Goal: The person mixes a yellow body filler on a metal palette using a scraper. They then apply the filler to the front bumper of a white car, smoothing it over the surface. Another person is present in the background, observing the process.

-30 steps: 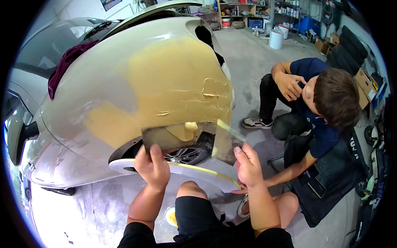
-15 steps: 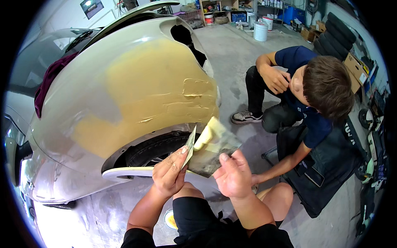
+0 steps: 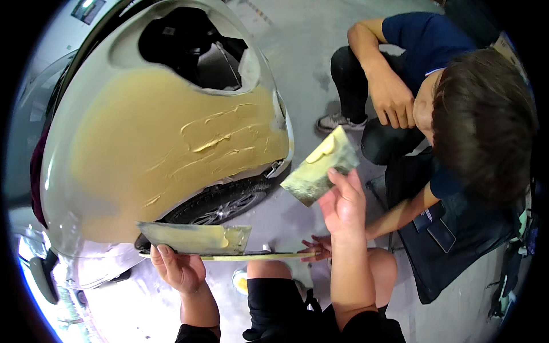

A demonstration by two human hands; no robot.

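My left hand (image 3: 180, 271) grips a long, flat filler spreader (image 3: 200, 237) by its lower left edge. Yellow filler coats the spreader's right half. Raised at the right, my right hand (image 3: 346, 206) pinches a second, shorter spreader (image 3: 317, 174) between thumb and fingers; a thick lump of yellow filler lies on it. Left of that hand is the pale car fender (image 3: 126, 137), with a broad tan filler patch marked by raised ridges. Behind the left spreader, part of the wheel (image 3: 226, 208) shows in the arch.
A person (image 3: 423, 74) crouches at the right, one hand (image 3: 317, 250) low beside a long, pale-edged strip (image 3: 274, 256). A black covered surface (image 3: 417, 277) with a phone (image 3: 441, 236) stands beside them. A container with yellow contents (image 3: 240, 281) is on the floor.
My hands have moved apart: the left down and leftward, the right slightly upward with its spreader. The two spreaders are now separated. The view has shifted toward the fender's opening.
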